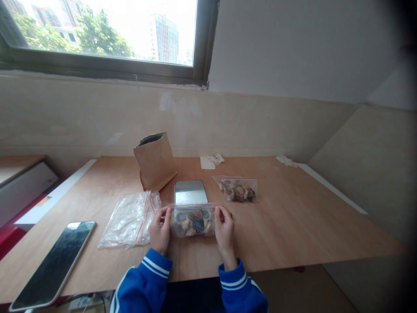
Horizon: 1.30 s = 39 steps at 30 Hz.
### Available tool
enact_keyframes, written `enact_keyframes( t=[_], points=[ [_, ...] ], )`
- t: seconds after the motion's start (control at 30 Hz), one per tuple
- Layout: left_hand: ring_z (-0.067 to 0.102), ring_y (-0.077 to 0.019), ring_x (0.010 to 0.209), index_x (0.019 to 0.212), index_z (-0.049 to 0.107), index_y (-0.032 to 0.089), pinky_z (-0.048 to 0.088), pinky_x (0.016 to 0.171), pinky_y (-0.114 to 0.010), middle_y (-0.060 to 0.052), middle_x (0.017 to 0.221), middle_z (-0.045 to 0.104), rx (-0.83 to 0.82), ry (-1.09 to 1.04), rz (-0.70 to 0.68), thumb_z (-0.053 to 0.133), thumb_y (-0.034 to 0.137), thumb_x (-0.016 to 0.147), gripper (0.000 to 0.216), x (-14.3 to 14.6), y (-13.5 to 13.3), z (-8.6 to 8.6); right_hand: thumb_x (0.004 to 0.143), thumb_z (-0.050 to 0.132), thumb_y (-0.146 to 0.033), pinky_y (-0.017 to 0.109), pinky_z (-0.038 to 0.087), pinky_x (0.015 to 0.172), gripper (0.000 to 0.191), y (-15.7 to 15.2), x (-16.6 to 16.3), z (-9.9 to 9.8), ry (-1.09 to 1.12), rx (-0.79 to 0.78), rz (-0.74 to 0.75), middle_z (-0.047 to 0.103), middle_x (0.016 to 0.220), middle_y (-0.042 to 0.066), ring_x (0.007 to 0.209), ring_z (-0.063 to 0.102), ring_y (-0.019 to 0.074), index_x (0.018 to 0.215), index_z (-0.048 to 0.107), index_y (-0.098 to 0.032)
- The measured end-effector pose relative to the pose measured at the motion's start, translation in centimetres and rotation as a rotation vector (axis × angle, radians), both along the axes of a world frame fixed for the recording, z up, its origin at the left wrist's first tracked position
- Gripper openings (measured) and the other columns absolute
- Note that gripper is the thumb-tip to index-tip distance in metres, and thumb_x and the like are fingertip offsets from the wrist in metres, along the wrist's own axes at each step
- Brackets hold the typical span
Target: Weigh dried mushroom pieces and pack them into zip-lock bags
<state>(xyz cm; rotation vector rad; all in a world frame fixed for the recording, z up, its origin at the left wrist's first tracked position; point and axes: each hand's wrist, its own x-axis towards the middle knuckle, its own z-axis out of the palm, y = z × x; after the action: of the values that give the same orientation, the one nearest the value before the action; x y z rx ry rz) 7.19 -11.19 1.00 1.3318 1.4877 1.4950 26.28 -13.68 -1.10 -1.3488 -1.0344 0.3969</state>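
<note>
Between my two hands is a clear zip bag [193, 222] with a red seal line, holding brown and dark dried pieces that look like dried mushrooms or fruit slices. My left hand [160, 229] pinches its upper left corner, thumb on top. At the upper right corner, my right hand [224, 230] pinches it the same way. Just behind the bag lies a flat silver-topped scale [190, 192], its near edge covered by the bag. Left of my left hand is a stack of flat clear zip bags [125, 219]. Farther back on the right lie filled zip bags [240, 190], overlapping.
A brown paper bag [154, 158] stands open at the back left. A large dark-screened phone or tablet [55, 265] lies at the table's left front. Crumpled white tissue [215, 159] and another white scrap [286, 161] lie along the wall edge of the wooden table [293, 226].
</note>
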Motion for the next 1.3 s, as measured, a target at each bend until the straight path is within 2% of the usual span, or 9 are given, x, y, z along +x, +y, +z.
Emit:
enact_keyframes(
  t=[0.23, 0.47, 0.67, 0.9, 1.03, 1.3],
  points=[
    [0.063, -0.0183, 0.076, 0.091, 0.069, 0.016, 0.048, 0.069, -0.029, -0.006, 0.089, 0.070, -0.024, -0.033, -0.074, 0.059, 0.050, 0.078, 0.037, 0.0, 0.2, 0.0, 0.087, 0.049, -0.051, 0.033, 0.050, 0.078, 0.040, 0.1, 0.0, -0.2, 0.078, -0.015, -0.004, 0.071, 0.091, 0.011, 0.084, 0.064, 0.0215, 0.089, 0.067, -0.016],
    [0.060, -0.0176, 0.075, 0.089, 0.068, 0.017, 0.045, 0.068, -0.028, -0.005, 0.085, 0.068, 0.031, 0.022, -0.077, 0.058, 0.047, 0.080, 0.033, -0.1, 0.0, 0.1, 0.086, 0.050, -0.054, 0.032, 0.049, 0.075, 0.041, 0.3, 0.1, -0.5, 0.160, -0.033, 0.010, 0.070, 0.090, 0.010, 0.083, 0.064, 0.0214, 0.089, 0.066, -0.016],
    [0.060, -0.0173, 0.084, 0.093, 0.065, 0.018, 0.046, 0.076, -0.028, -0.004, 0.089, 0.066, 0.057, -0.075, -0.214, 0.054, 0.045, 0.085, 0.030, -0.1, -0.1, -0.2, 0.087, 0.050, -0.052, 0.030, 0.048, 0.075, 0.036, 0.1, 0.0, -0.3, 0.264, -0.040, 0.090, 0.068, 0.084, 0.006, 0.080, 0.063, 0.0196, 0.088, 0.064, -0.018],
    [0.059, -0.0151, 0.075, 0.090, 0.065, 0.017, 0.046, 0.070, -0.026, -0.003, 0.084, 0.064, -0.010, -0.139, -0.198, 0.064, 0.044, 0.077, 0.030, 0.0, 0.2, -0.4, 0.081, 0.059, -0.047, 0.029, 0.046, 0.072, 0.031, 0.3, -0.1, -0.3, 0.189, -0.041, 0.092, 0.067, 0.085, 0.005, 0.078, 0.060, 0.0183, 0.089, 0.065, -0.017],
    [0.059, -0.0152, 0.074, 0.087, 0.066, 0.017, 0.046, 0.068, -0.026, -0.003, 0.081, 0.065, -0.001, -0.205, -0.191, 0.067, 0.043, 0.075, 0.029, 0.0, 0.5, -0.6, 0.080, 0.061, -0.047, 0.030, 0.047, 0.072, 0.032, 0.5, 0.1, -0.6, 0.209, -0.046, 0.077, 0.066, 0.085, 0.005, 0.077, 0.060, 0.0182, 0.090, 0.066, -0.017],
    [0.058, -0.0148, 0.072, 0.085, 0.068, 0.017, 0.046, 0.066, -0.025, -0.003, 0.079, 0.065, 0.000, -0.175, -0.165, 0.068, 0.042, 0.073, 0.028, -0.1, 0.6, -0.6, 0.078, 0.064, -0.045, 0.032, 0.048, 0.079, 0.030, 0.6, 0.2, -0.9, 0.307, -0.033, 0.108, 0.067, 0.087, 0.005, 0.082, 0.061, 0.0187, 0.089, 0.064, -0.017]
  ],
)
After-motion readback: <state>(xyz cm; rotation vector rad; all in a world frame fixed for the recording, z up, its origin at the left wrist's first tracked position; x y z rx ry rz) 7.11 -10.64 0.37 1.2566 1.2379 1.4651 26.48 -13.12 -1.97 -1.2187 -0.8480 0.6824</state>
